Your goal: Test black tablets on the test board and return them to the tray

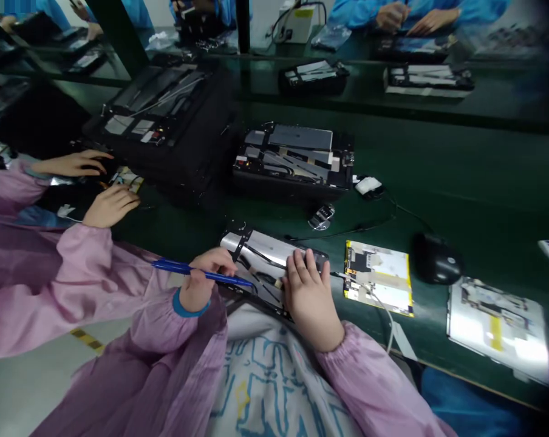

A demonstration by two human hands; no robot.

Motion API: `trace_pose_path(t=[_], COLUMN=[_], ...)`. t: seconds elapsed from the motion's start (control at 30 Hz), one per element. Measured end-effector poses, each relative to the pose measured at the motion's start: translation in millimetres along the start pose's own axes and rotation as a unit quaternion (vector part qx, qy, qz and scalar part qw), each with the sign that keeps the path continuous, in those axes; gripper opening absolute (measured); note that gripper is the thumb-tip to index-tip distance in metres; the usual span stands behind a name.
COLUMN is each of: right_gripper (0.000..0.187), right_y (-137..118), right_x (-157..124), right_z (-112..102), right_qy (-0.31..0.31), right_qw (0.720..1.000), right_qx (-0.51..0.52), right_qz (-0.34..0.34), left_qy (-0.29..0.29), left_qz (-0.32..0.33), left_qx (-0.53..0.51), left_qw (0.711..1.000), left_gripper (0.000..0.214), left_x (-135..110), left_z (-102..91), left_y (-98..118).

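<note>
Blue plastic marks the pen (231, 280) that the left hand (197, 290) holds in a narrow pinch of curled fingers, its capped-looking end out to 9 o'clock and its other end sloping to about 4 o'clock, over the silver-and-black device (265, 247). That device lies on the dark green bench (438, 164), close against the person's front, with the left hand at its 9 o'clock end; whether those fingers touch its casing, I cannot tell. The right hand (308, 297) is laid flat across the device's 3 o'clock end, fingers straight, side by side and pointing toward 12 o'clock, pressing on it from above rather than closing around it. So the device sits between the two hands, its silver strip and dark cables bare in the gap

From the device, a stack of similar units (295, 158) stands at 12 o'clock and a taller stack (197, 152) at 11 o'clock. A yellow-edged panel (388, 282) lies at 3 o'clock, just beside the right hand, with a black mouse (438, 259) beyond it. At 10 o'clock, a co-worker's hand (110, 206) rests near a small board
</note>
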State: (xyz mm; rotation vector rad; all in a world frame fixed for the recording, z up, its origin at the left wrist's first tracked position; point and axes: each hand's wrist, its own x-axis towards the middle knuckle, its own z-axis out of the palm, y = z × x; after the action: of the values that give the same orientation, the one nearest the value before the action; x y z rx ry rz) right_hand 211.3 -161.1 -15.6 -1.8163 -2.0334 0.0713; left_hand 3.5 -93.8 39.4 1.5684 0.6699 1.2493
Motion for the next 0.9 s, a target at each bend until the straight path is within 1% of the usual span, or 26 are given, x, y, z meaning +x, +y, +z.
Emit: trace_pose_path(t=[0.07, 0.13, 0.2, 0.23, 0.3, 0.33, 0.37, 0.4, 0.47, 0.5, 0.53, 0.57, 0.6, 0.67, 0.7, 0.73, 0.8, 0.9], right_gripper=[0.043, 0.046, 0.047, 0.042, 0.029, 0.025, 0.023, 0.024, 0.026, 0.027, 0.027, 0.027, 0.027, 0.025, 0.024, 0.023, 0.023, 0.026], right_y=[0.0, 0.3, -2.0, -3.8, -5.4, -3.5, 1.2, 9.1, 33.2, 47.8, 62.5, 76.1, 87.7, 103.1, 107.4, 110.1, 113.2, 117.3], right_x=[3.7, 4.1, 2.2, 1.1, 0.9, 2.6, 5.7, 10.6, 24.8, 33.7, 43.2, 52.6, 61.5, 75.4, 80.0, 83.1, 85.6, 84.0], right_z=[-3.6, -12.4, -24.7, -31.3, -43.2, -48.2, -52.3, -55.4, -57.8, -56.7, -54.0, -49.6, -43.9, -30.4, -23.8, -18.0, -10.8, -11.4], right_qy=[-0.005, 0.013, 0.033, 0.04, 0.052, 0.052, 0.049, 0.047, 0.051, 0.068, 0.086, 0.099, 0.104, 0.086, 0.074, 0.065, 0.063, 0.06], right_qw=[1.0, 0.997, 0.988, 0.982, 0.971, 0.967, 0.965, 0.961, 0.959, 0.959, 0.965, 0.972, 0.978, 0.989, 0.992, 0.994, 0.993, 0.988], right_qx=[0.018, 0.073, 0.141, 0.168, 0.2, 0.207, 0.215, 0.228, 0.25, 0.255, 0.24, 0.21, 0.181, 0.122, 0.102, 0.089, 0.092, 0.136], right_qz=[0.012, 0.003, -0.046, -0.075, -0.124, -0.137, -0.144, -0.146, -0.127, -0.099, -0.061, -0.03, -0.01, 0.009, 0.012, 0.015, 0.025, 0.033], left_qy=[-0.03, -0.068, -0.12, -0.15, -0.194, -0.202, -0.197, -0.175, -0.109, -0.087, -0.086, -0.108, -0.145, -0.214, -0.234, -0.244, -0.253, -0.28], left_qz=[-0.046, -0.091, -0.143, -0.166, -0.188, -0.188, -0.181, -0.171, -0.16, -0.164, -0.177, -0.202, -0.232, -0.278, -0.285, -0.278, -0.241, -0.185], left_qx=[-0.05, -0.056, -0.038, -0.033, -0.035, -0.041, -0.053, -0.069, -0.106, -0.121, -0.128, -0.126, -0.116, -0.084, -0.059, -0.029, 0.038, 0.11], left_qw=[0.997, 0.992, 0.982, 0.974, 0.962, 0.96, 0.962, 0.967, 0.975, 0.975, 0.972, 0.965, 0.955, 0.933, 0.928, 0.929, 0.936, 0.936], left_gripper=[0.063, 0.048, 0.031, 0.026, 0.023, 0.023, 0.023, 0.023, 0.024, 0.024, 0.023, 0.022, 0.023, 0.022, 0.019, 0.016, 0.01, 0.012], left_x=[0.6, 0.8, 2.3, 3.6, 6.7, 8.2, 9.5, 10.6, 11.9, 12.2, 12.1, 11.8, 11.4, 10.2, 9.5, 8.8, 7.5, 6.2], left_z=[13.2, 23.5, 32.6, 36.7, 43.3, 45.3, 46.3, 46.2, 44.2, 43.3, 43.1, 44.1, 46.5, 54.5, 59.3, 64.1, 71.6, 76.7], left_y=[1.0, 3.9, 7.1, 8.4, 9.6, 9.6, 9.3, 8.8, 7.8, 7.3, 6.7, 5.9, 4.5, -0.3, -3.6, -7.4, -15.0, -23.2])
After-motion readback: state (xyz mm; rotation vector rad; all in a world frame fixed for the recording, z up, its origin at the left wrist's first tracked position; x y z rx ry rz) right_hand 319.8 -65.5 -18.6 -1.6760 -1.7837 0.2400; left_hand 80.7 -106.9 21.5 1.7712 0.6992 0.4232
